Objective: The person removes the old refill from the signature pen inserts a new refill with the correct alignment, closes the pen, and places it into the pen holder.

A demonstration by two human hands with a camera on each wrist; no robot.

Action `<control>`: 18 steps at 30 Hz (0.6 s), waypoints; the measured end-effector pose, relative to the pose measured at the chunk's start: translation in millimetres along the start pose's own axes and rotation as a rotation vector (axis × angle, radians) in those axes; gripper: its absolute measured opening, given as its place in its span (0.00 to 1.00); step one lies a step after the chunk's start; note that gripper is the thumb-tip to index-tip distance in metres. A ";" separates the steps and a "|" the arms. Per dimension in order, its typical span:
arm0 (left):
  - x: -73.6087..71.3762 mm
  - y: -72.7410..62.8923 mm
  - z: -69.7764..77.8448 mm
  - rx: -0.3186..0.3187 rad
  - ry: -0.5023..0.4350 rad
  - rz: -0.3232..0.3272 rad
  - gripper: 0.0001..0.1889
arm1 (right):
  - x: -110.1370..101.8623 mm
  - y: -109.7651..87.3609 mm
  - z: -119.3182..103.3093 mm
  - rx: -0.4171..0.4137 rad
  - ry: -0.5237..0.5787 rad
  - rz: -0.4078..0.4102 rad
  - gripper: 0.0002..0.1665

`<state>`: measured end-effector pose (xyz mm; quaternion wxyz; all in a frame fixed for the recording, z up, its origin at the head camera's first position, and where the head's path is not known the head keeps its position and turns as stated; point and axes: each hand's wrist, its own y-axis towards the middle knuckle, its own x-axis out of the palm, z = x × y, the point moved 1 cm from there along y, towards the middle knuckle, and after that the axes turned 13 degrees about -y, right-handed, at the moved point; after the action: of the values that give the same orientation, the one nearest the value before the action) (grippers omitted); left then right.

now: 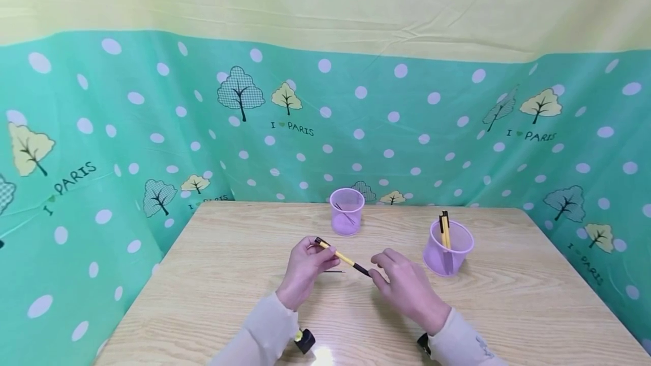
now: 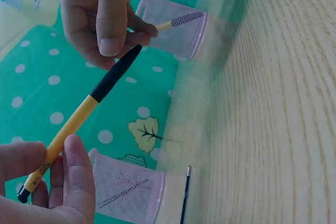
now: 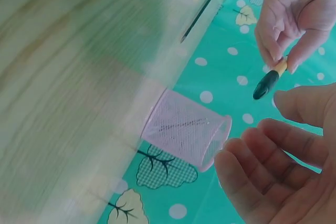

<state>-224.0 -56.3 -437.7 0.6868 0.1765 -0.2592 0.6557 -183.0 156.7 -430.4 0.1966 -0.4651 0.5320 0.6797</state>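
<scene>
My left hand [image 1: 304, 270] pinches a yellow ballpoint pen [image 1: 342, 256] with black ends by its upper part, thumb against fingers. The pen slants down to the right, above the table. Its black grip end [image 2: 118, 72] points at my right hand [image 1: 404, 287]. In the right wrist view the right fingers [image 3: 249, 177] are spread and loosely bent, with the thumb close by the pen's tip and nothing held. A thin black pen refill [image 2: 186, 192] with a metal tip lies on the table behind the left hand.
At the back of the wooden table [image 1: 244, 242] stands a purple mesh cup [image 1: 347, 225] holding thin dark refills. A second purple cup [image 1: 442, 258] to the right holds yellow-and-black pens [image 1: 445, 233]. A green dotted cloth [image 1: 356, 146] hangs around the table's back and sides.
</scene>
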 end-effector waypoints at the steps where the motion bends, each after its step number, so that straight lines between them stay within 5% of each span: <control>1: 0.9 0.1 0.3 0.006 0.007 0.000 0.13 | -0.3 -0.5 1.7 0.005 0.001 0.002 0.11; 18: 14.3 6.0 7.8 0.051 0.046 -0.027 0.11 | -16.3 -6.7 39.4 0.065 -0.014 0.041 0.13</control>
<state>-230.9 -48.9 -423.6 0.6966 0.1821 -0.2241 0.6568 -186.5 198.6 -420.2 0.2015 -0.4428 0.5616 0.6693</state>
